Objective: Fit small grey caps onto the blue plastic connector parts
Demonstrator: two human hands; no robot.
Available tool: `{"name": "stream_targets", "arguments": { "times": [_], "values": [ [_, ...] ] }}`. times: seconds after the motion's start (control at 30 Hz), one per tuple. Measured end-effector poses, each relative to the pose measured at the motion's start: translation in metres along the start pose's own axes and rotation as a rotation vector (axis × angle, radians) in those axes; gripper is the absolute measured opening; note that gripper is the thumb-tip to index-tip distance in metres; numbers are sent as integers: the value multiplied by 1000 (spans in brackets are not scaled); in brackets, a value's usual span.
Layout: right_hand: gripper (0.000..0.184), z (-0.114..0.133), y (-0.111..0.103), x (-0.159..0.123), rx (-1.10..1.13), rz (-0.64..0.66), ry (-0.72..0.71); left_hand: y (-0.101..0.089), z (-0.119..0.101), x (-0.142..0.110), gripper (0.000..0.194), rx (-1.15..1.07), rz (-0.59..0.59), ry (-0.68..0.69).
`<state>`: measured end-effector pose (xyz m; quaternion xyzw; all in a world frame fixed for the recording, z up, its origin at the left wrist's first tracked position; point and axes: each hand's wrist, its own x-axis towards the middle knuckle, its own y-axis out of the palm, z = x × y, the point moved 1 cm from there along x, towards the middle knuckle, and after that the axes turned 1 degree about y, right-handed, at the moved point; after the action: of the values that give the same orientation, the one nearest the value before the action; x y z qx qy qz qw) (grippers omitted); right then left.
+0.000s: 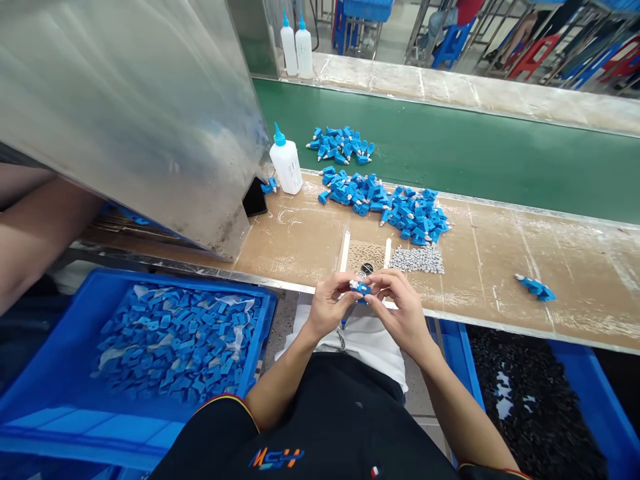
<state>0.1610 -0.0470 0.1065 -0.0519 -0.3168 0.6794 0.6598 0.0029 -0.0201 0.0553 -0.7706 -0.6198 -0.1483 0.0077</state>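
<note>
Both of my hands meet at the front edge of the bench. A small blue plastic part point(361, 287) with a white tip is pinched between them. My left hand point(331, 303) grips its left end, and my right hand point(399, 308) has thumb and fingertips on its right side. Just beyond my fingers lies a small brown board point(367, 253) dotted with tiny dark pieces, between two white strips, with a round black piece point(367, 268) on it. Right of the board is a patch of small grey pieces point(417, 259). Piles of similar blue parts point(413, 213) sit farther back.
A white bottle point(287, 163) with a blue nozzle stands left, near a slanted metal panel point(135, 113). Behind the bench runs a green conveyor belt point(480, 147). Below are a blue bin point(265, 327) of blue parts and a bin of black pieces point(530, 393). Another person's limb point(45, 227) shows at left.
</note>
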Motion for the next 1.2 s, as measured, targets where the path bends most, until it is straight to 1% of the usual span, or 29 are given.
{"name": "stream_targets", "arguments": {
  "times": [0.07, 0.17, 0.27, 0.33, 0.4, 0.5, 0.57, 0.63, 0.67, 0.7, 0.73, 0.77, 0.8, 0.87, 0.93, 0.97, 1.0, 1.03, 1.1, 1.13, 1.17, 1.2],
  "values": [
    [13, 0, 2, -8, -47, -56, -15, 6, -4, -3, 28, -62, 30, -28],
    [10, 0, 10, -20, -161, -167, -53, 16, -10, -8, 33, -114, 72, -78],
    [10, 2, 18, -30, -257, -240, -88, 25, -18, -15, 39, -90, 38, -97],
    [9, 3, 22, -34, -293, -273, -107, 28, -24, -19, 37, -38, 2, -102],
    [7, 4, 26, -37, -317, -308, -120, 29, -30, -22, 35, 16, -1, -114],
    [8, 7, 35, -39, -337, -346, -118, 29, -34, -23, 35, 70, 5, -133],
    [10, 7, 41, -39, -329, -352, -105, 28, -33, -21, 36, 104, -5, -154],
    [11, 3, 40, -38, -309, -340, -86, 29, -28, -17, 41, 131, 19, -199],
    [12, -3, 34, -37, -307, -332, -69, 29, -25, -14, 47, 130, 51, -230],
    [14, -13, 24, -36, -319, -330, -42, 29, -21, -10, 55, 119, 92, -265],
    [16, -27, 8, -37, -351, -340, -5, 28, -18, -5, 64, 102, 132, -299],
    [20, -44, -12, -38, -403, -367, 50, 26, -14, 1, 71, 86, 165, -330],
    [23, -65, -38, -40, -482, -416, 119, 22, -10, 8, 76, 77, 186, -355],
    [33, -113, -96, -50, -673, -538, 292, 9, -5, 24, 75, 93, 181, -385],
    [42, -159, -153, -65, -828, -641, 433, -10, -1, 38, 66, 127, 146, -402],
    [45, -179, -176, -73, -876, -679, 474, -22, 0, 45, 61, 142, 124, -408],
    [46, -195, -195, -78, -907, -708, 483, -35, 1, 51, 57, 156, 102, -412],
    [47, -207, -209, -81, -941, -719, 467, -48, 2, 57, 53, 172, 80, -411],
    [48, -222, -224, -73, -996, -727, 406, -72, 2, 75, 46, 220, 46, -380],
    [49, -225, -226, -59, -1001, -717, 366, -81, 3, 88, 43, 258, 32, -344],
    [50, -228, -226, -38, -987, -695, 327, -87, 4, 107, 40, 307, 25, -293],
    [51, -230, -223, -9, -946, -656, 284, -90, 6, 131, 38, 366, 25, -231]
  ]
}}
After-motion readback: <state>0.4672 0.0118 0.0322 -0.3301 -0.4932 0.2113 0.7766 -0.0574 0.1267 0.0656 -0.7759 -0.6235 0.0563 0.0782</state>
